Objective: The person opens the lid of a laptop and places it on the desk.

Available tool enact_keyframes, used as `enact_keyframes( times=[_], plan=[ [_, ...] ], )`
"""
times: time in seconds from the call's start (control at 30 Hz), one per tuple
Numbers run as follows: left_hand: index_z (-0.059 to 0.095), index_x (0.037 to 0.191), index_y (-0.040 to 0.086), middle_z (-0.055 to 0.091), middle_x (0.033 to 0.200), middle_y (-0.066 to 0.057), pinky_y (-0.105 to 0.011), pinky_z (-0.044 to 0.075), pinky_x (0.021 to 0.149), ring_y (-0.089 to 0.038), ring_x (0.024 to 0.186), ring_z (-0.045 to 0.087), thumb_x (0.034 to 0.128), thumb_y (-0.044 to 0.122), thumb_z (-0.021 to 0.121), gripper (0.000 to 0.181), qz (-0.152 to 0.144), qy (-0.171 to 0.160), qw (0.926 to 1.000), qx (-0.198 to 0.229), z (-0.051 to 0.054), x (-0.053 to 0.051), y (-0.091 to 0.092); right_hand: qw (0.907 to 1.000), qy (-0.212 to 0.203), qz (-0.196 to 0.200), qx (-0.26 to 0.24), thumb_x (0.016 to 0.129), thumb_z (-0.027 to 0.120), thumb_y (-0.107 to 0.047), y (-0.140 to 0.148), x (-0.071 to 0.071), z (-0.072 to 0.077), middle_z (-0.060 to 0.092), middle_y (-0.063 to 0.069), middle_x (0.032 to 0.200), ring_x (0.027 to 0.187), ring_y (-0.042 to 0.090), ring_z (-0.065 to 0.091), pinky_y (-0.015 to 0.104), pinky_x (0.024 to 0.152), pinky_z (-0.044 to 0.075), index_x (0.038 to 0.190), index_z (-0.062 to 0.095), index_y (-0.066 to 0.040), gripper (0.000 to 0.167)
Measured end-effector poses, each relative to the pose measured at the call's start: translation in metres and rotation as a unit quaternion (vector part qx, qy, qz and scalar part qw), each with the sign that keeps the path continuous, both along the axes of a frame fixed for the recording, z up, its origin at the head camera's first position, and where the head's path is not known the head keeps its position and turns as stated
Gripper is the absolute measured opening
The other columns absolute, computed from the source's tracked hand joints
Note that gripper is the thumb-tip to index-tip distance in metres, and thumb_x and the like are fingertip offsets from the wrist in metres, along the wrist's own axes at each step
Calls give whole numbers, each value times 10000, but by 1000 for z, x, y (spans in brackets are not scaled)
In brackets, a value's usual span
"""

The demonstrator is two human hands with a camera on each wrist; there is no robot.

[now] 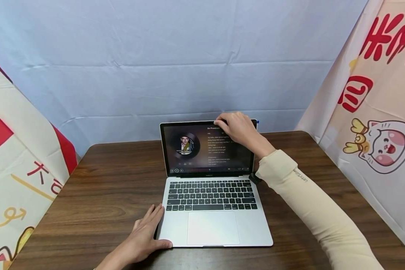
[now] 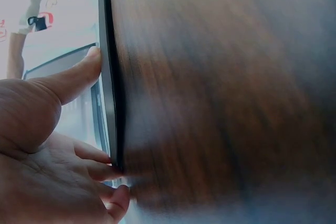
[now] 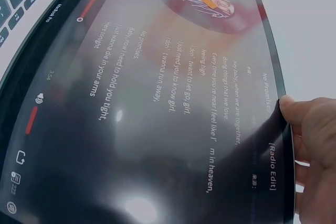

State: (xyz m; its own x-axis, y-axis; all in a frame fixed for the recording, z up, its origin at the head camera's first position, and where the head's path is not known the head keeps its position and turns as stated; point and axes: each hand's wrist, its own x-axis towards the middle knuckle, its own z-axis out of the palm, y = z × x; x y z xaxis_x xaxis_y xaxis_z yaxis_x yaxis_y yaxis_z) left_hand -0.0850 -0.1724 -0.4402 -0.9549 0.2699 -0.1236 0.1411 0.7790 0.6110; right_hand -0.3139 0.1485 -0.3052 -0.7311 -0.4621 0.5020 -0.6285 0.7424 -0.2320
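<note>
A silver laptop stands opened on the wooden table, its lit screen showing a music player with a round album picture and lyrics. My right hand pinches the top edge of the lid right of its middle. In the right wrist view the thumb of the right hand lies on the screen's border, with the other fingers behind the lid. At the base's front left corner rests my left hand, fingers along the left side and thumb at the front edge. The left wrist view shows this left hand touching the edge with fairly straight fingers.
Dark brown wooden table surrounds the laptop. Behind it hangs a pale blue cloth. Printed cloths with red characters and cartoon figures hang at the left and right. A black band is on the right wrist.
</note>
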Motion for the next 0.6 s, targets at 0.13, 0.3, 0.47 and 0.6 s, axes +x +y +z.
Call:
enact_keyframes(
  times=[0.13, 0.3, 0.47, 0.6],
  plan=[
    [370, 1556, -69, 349, 1611, -269, -694, 228, 1105, -459, 1532, 193, 738, 352, 933, 1079, -9, -14, 10000, -3, 1, 0, 0, 9999, 6, -148, -56, 1057, 619, -289, -2, -3, -1, 767, 86, 963, 679, 224, 640, 427, 649, 482, 1110, 792, -80, 277],
    [372, 1555, -70, 347, 1613, -267, -682, 232, 1108, -459, 1532, 195, 739, 350, 933, 1075, -13, -12, 10000, -16, 1, 1, 0, 9998, -14, -178, -79, 1059, 615, -291, -2, -6, -2, 772, 94, 1008, 733, 244, 669, 447, 690, 506, 1110, 795, -82, 281],
    [374, 1557, -65, 351, 1611, -267, -672, 240, 1106, -455, 1531, 203, 737, 344, 935, 1074, -2, -14, 10000, -28, 1, 1, 0, 9998, -48, -185, -107, 1057, 618, -288, -2, -7, -2, 771, 95, 994, 683, 229, 638, 421, 642, 478, 1121, 798, -84, 279],
    [370, 1560, -60, 352, 1612, -264, -667, 242, 1106, -452, 1531, 206, 738, 346, 934, 1077, 13, -39, 10000, -65, 2, 1, 1, 9997, -39, -214, -125, 1057, 619, -285, -3, -8, -3, 771, 99, 1019, 730, 243, 669, 431, 658, 505, 1124, 799, -87, 276]
  ],
)
